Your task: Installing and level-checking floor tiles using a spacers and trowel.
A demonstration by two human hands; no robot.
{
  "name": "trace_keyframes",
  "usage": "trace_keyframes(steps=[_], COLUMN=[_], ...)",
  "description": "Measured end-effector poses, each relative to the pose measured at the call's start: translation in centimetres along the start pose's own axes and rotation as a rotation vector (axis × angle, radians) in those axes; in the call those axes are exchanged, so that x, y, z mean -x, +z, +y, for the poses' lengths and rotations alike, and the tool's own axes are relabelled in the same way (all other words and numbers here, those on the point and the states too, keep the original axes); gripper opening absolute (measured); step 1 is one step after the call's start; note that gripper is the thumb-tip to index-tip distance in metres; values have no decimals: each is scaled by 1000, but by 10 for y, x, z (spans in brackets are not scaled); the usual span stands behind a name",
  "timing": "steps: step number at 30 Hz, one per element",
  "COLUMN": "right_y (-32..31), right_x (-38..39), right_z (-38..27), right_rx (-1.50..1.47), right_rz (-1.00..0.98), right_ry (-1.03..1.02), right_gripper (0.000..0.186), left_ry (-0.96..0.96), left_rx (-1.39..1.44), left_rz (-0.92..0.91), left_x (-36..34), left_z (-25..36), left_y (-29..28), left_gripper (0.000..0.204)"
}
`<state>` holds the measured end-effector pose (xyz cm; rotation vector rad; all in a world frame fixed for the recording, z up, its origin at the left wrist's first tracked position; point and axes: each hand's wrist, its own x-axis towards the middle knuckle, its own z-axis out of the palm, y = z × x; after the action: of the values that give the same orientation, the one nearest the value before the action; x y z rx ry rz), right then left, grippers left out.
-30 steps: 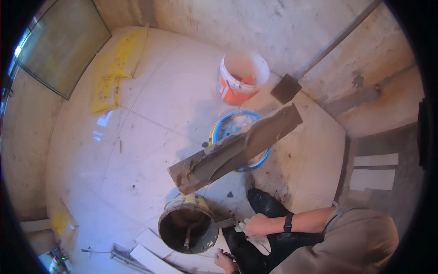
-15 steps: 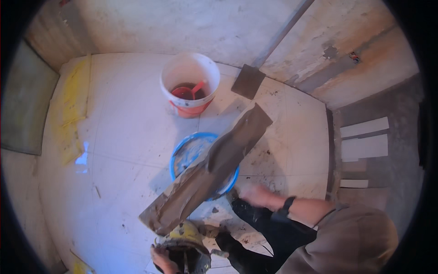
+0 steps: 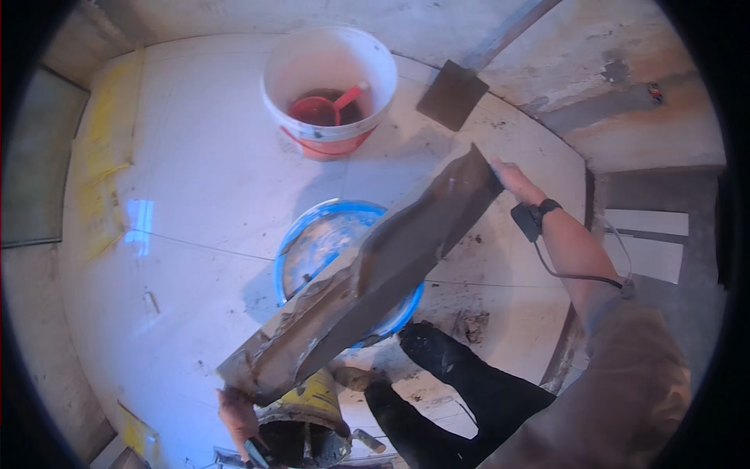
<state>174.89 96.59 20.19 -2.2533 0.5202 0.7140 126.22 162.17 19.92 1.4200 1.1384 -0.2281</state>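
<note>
A long tile strip [image 3: 391, 266], its upper face coated with wet grey mortar, slants from near left to far right. My right hand [image 3: 517, 182] grips its far right end, with the fingers partly hidden by the edge. At the near left end, my left hand [image 3: 238, 416] has its fingers closed on the corner. Beneath the middle of the strip is a round blue-rimmed tub or lid [image 3: 312, 227] smeared with white. Close by my left hand stands a yellow bucket [image 3: 320, 399], mortar-crusted, with a handled tool inside.
A white bucket [image 3: 273, 94] with a red dipper [image 3: 316, 111] inside stands ahead. Beside it a dark square blade [image 3: 453, 95] on a long handle leans at the wall. Yellow sheeting [image 3: 101, 172] lies at left. My dark boots [image 3: 430, 348] are near the tub.
My right hand has moved from beside my boots to the strip's far end. My left hand has shifted from the yellow bucket's rim to the near corner. The strip looks closer now.
</note>
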Motion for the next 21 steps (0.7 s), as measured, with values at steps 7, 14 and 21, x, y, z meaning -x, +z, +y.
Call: trace_keyframes(steps=[7, 14, 21], right_y=[-12, -43, -61], right_x=[64, 104, 94], right_z=[4, -12, -20], right_rx=[16, 90, -404], right_rz=[73, 13, -74], right_ry=[-15, 212, 208], right_gripper=[66, 44, 30], left_ry=[-316, -314, -155], left_rx=[516, 517, 635], left_rz=[22, -193, -31], left_x=[0, 8, 21], left_z=[29, 42, 57], left_y=[10, -35, -13], left_gripper=[45, 48, 43])
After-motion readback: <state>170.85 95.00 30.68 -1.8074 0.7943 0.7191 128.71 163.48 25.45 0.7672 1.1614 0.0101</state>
